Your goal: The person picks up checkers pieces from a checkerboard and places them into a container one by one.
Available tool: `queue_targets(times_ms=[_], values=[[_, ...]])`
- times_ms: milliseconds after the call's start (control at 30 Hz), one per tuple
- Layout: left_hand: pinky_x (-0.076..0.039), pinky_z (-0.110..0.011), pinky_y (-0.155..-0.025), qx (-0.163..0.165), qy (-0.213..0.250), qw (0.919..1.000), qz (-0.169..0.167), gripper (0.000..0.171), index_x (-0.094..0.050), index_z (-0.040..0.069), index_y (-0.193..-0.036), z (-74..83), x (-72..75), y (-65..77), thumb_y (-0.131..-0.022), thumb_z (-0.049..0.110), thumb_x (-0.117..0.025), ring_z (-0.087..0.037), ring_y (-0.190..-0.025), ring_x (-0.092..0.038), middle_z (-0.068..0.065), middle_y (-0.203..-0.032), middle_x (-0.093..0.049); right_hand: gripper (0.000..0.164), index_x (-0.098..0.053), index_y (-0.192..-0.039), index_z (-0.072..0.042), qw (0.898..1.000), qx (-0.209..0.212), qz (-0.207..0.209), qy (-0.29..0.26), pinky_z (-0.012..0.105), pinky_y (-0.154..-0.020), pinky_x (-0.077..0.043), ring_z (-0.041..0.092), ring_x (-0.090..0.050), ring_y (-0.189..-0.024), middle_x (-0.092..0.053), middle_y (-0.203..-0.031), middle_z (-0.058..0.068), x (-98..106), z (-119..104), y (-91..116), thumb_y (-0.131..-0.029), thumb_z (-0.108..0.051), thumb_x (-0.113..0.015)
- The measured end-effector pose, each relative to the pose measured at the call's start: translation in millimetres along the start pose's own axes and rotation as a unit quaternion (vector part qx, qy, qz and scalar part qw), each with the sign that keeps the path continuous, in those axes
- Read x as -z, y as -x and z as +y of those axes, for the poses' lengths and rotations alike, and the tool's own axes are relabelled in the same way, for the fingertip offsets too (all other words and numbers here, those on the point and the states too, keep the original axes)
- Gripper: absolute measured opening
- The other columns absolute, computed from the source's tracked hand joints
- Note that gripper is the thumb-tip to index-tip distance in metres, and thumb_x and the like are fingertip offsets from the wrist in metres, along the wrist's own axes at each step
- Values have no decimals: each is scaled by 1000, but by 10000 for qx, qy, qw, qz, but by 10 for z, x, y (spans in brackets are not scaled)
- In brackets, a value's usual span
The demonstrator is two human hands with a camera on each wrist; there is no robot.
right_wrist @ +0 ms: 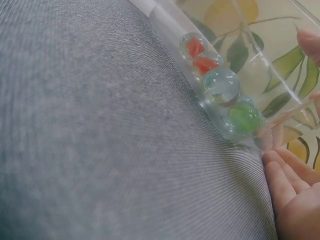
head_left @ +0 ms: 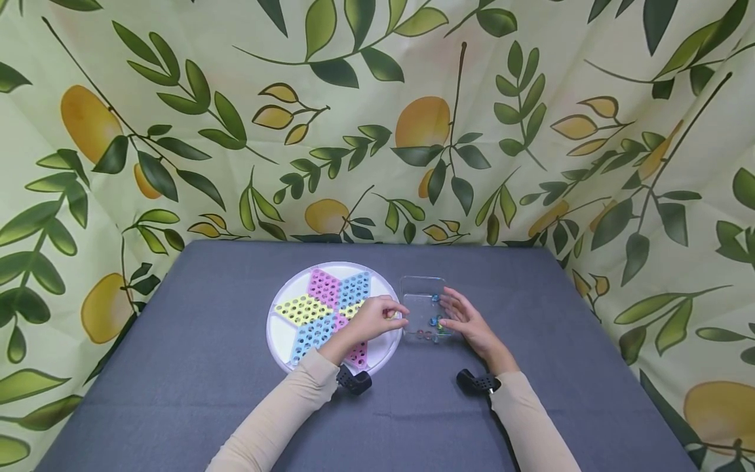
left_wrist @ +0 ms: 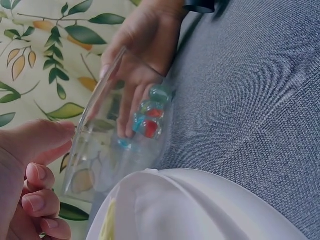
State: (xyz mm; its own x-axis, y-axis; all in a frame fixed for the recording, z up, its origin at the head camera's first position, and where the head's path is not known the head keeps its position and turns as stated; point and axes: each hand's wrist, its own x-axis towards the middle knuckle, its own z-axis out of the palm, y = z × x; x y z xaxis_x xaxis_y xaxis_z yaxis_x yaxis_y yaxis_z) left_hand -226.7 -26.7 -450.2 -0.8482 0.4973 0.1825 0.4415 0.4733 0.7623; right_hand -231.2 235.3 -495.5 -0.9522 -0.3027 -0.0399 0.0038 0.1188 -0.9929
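A clear plastic box stands right of a round white game board. Several glass marbles lie in it, some with red, blue or green swirls. My left hand hovers over the board's right edge, thumb and index finger brought together and the other fingers curled. A small pale spot shows by those fingertips in the head view; whether it is a held marble I cannot tell. My right hand is at the box's right side, fingers fairly straight, fingertips by its wall in the right wrist view.
The board bears a star of pink, blue and yellow sections with round holes. Grey cloth covers the table. A curtain printed with leaves and fruit hangs behind and along both sides.
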Motion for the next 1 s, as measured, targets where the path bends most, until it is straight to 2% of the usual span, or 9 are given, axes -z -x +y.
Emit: queue_targets(times_ms=[367, 633, 733, 800, 867, 933, 1000], values=[[-35, -13, -61, 117, 154, 9998, 29, 22, -73, 5, -101, -2, 22, 6, -84, 17, -72, -3, -66, -39, 4, -72, -48, 80, -18, -153, -8, 10000, -4, -25, -13, 48, -119, -16, 40, -20, -148, -21, -157, 26, 3, -9, -3, -88, -3, -64], [-33, -12, -59, -69, 234, 9997, 18, 22, -73, 3, -102, -37, 105, 68, -84, 15, -71, -1, -64, -37, -1, -72, -48, 79, -17, -153, -7, 10000, 53, -77, -4, 49, -120, -14, 40, -20, -148, -21, -157, 26, 9, 16, -1, -88, -3, -63], [-33, -12, -59, -39, 236, 9997, 59, 21, -74, 4, -101, -59, 151, 96, -84, 16, -72, -1, -64, -37, 1, -71, -47, 79, -18, -153, -7, 10000, 62, -72, 21, 47, -120, -16, 40, -20, -148, -21, -157, 26, 10, 20, -2, -88, -3, -63], [-35, -12, -59, 52, 266, 9996, 92, 21, -74, 5, -101, -70, 178, 118, -84, 17, -72, -2, -65, -38, 2, -71, -47, 79, -19, -153, -8, 10000, 57, -69, 33, 39, -120, -21, 39, -21, -148, -22, -157, 25, 10, 20, -2, -88, -3, -63], [-35, -13, -59, 173, 285, 9994, 97, 21, -74, 5, -101, -80, 207, 139, -84, 17, -72, -3, -66, -39, 3, -72, -47, 79, -19, -153, -8, 9999, 73, -69, 21, 25, -118, -28, 39, -21, -148, -22, -157, 25, 11, 21, -3, -88, -3, -63], [-36, -13, -60, 305, 341, 9989, 84, 22, -73, 4, -102, -90, 236, 162, -84, 16, -72, -4, -67, -40, 4, -72, -46, 79, -18, -153, -7, 9999, 92, -76, 3, 11, -110, -32, 40, -20, -148, -22, -157, 26, 12, 22, -3, -88, -3, -63], [-36, -13, -60, 356, 354, 9987, 86, 22, -73, 4, -103, -101, 269, 188, -84, 16, -71, -3, -66, -40, 4, -72, -46, 79, -18, -153, -6, 9999, 107, -81, -8, 4, -102, -33, 40, -20, -148, -22, -157, 26, 13, 21, -2, -88, -2, -63]])
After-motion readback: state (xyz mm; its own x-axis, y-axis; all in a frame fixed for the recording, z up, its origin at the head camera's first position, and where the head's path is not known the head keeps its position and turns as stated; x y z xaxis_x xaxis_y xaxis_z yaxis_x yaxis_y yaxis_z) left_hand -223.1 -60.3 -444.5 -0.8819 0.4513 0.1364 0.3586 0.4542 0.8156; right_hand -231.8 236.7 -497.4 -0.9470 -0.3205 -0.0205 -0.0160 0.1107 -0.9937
